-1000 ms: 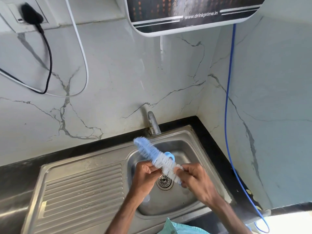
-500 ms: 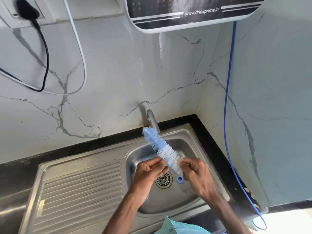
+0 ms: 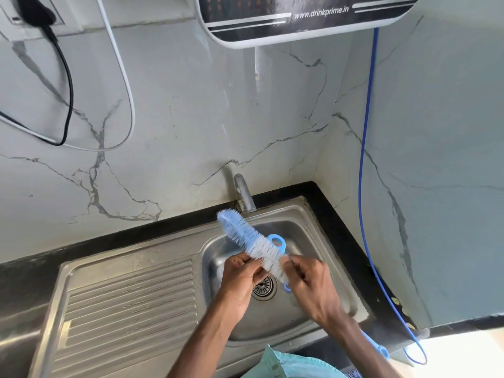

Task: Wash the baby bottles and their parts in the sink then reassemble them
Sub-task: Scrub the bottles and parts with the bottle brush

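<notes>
Over the steel sink (image 3: pixel 313 233) I hold a bottle brush (image 3: pixel 245 236) with light blue and white bristles, its tip pointing up and to the left. My left hand (image 3: pixel 240 279) pinches the bristles from the left. My right hand (image 3: pixel 311 285) grips the brush's lower end, where a small blue loop (image 3: pixel 287 288) sticks out. A blue plastic ring (image 3: pixel 277 241) shows just behind the bristles. Something white (image 3: pixel 219 271) lies in the basin, mostly hidden by my left hand.
The tap (image 3: pixel 244 195) stands at the back of the basin, close to the brush tip. The ribbed drainboard (image 3: pixel 128 304) stretches to the left. A blue hose (image 3: pixel 364 159) runs down the right wall. Another blue handle (image 3: pixel 379 349) lies under my right forearm.
The brush tip has swung left and dropped slightly, and the blue ring shows behind the bristles again. Both hands stay on the brush above the drain.
</notes>
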`<state>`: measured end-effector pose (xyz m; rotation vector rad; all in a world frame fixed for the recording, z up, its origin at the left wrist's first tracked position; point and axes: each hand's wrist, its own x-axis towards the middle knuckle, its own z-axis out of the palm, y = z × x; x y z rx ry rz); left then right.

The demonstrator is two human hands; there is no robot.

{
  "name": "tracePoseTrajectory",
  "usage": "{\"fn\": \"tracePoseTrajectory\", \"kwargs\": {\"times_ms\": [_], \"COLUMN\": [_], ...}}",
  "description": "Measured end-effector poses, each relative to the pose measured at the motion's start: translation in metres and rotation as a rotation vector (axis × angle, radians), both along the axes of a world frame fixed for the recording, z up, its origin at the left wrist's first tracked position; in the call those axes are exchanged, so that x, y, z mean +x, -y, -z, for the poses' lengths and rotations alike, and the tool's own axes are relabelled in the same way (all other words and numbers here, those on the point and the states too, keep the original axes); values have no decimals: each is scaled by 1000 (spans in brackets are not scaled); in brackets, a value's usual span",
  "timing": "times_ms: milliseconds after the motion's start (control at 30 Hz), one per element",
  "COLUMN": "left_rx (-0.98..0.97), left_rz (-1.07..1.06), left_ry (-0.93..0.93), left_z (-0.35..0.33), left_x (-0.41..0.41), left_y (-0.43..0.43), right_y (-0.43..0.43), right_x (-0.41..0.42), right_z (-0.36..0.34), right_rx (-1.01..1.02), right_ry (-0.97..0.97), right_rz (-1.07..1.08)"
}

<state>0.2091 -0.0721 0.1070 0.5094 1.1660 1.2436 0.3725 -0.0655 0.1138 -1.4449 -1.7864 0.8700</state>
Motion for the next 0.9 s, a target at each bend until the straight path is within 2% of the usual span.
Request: {"fn": "tracePoseTrajectory", "kwargs": {"times_ms": [100, 233, 333, 467, 600, 700, 900], "left_rx": [7, 24, 17, 14, 8, 23, -53], "left_rz": [11, 34, 51, 53, 86, 121, 91], "left_ry": [54, 79, 61, 11, 7, -43, -70], "left_z": [-2, 2, 3, 8, 16, 24, 42], "left_x": [1, 0, 2, 4, 7, 11, 27], "left_y": [-2, 3, 4, 3, 0, 2, -3], "right_y": [-11, -4, -8, -2, -10, 0, -24], "right_x": [9, 9, 11, 6, 17, 19, 54], "right_z": [2, 5, 10, 13, 17, 20, 43], "right_rx": [-58, -29, -71, -76, -171, -155, -379], "right_ry": [-109, -59, -93, -74, -144, -87, -112], "right_rz": [145, 45, 128, -9, 156, 5, 245]}}
